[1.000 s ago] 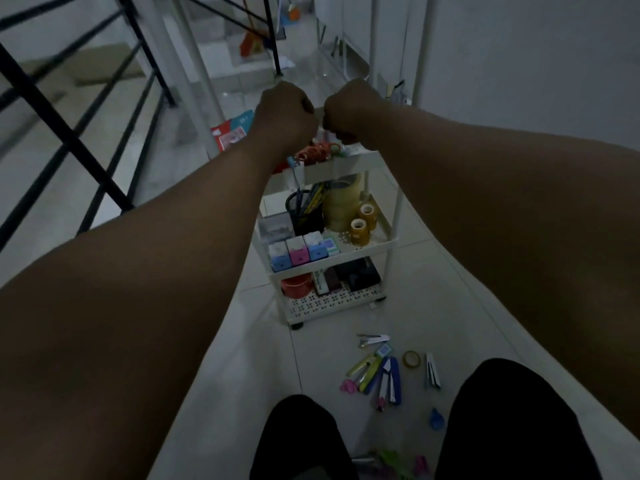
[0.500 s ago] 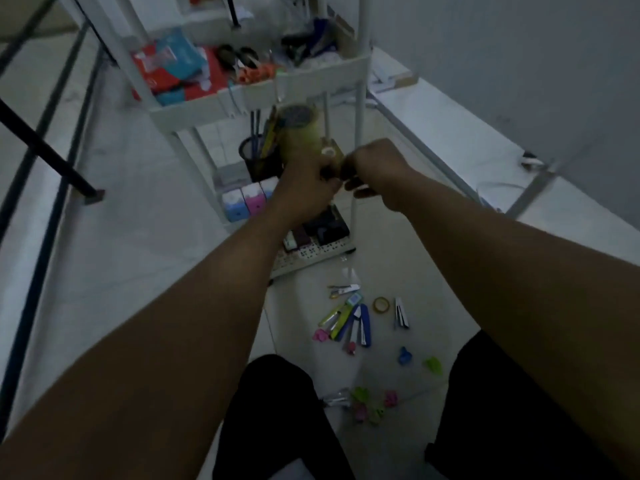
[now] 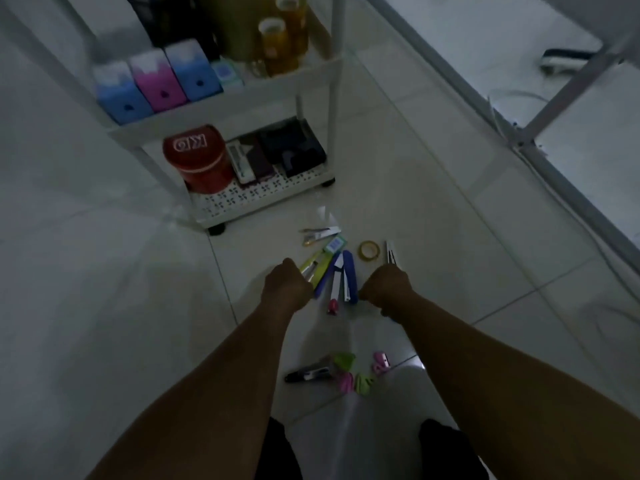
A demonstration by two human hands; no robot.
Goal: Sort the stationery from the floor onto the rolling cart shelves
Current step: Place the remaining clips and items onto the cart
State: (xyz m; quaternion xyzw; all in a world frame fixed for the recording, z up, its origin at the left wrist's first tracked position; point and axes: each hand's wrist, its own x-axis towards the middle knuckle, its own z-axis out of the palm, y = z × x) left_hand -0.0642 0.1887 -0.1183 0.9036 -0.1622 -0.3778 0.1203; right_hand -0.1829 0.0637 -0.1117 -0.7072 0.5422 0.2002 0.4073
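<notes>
Both hands are lowered over the stationery pile on the floor, at 6 o'clock of the rolling cart (image 3: 221, 98). The left hand (image 3: 285, 289) is seen fist-like over the near end of the yellow-green packaged item (image 3: 317, 263); whether it is gripped cannot be told. The right hand (image 3: 388, 289) is curled, apparently empty, just at 3 o'clock of the blue stapler (image 3: 349, 275). The small tape ring (image 3: 369, 251) and nail clipper (image 3: 320, 232) lie at 12 o'clock of the hands; the coloured clips (image 3: 349, 372) lie at 6 o'clock, between the forearms. For a clean step, one item is best taken per hand, gripped at mid-length, then matched to like items on a shelf: tape beside the tape rolls (image 3: 277, 43) on the middle shelf.
</notes>
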